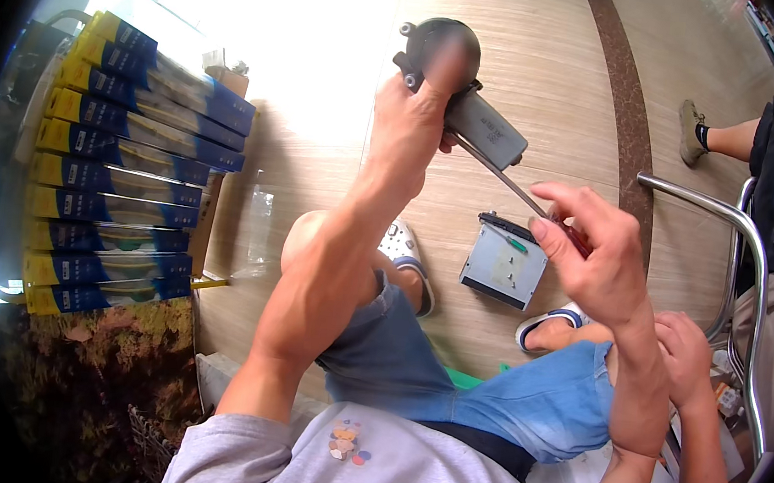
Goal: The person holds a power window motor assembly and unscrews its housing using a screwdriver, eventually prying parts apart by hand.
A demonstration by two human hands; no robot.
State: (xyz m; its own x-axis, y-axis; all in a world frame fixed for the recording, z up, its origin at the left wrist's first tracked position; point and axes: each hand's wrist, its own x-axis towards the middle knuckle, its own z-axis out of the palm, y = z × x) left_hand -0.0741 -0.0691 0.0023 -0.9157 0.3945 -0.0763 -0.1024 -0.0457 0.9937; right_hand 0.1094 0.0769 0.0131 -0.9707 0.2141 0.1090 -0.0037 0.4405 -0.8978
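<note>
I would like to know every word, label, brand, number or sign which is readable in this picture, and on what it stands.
No text is clear enough to quote.
Gray device in the left hand: dark printed marks, too small and blurred.
Blue and yellow boxes: small labels and print, too small.
Shirt: colored picture, no readable words.
</note>
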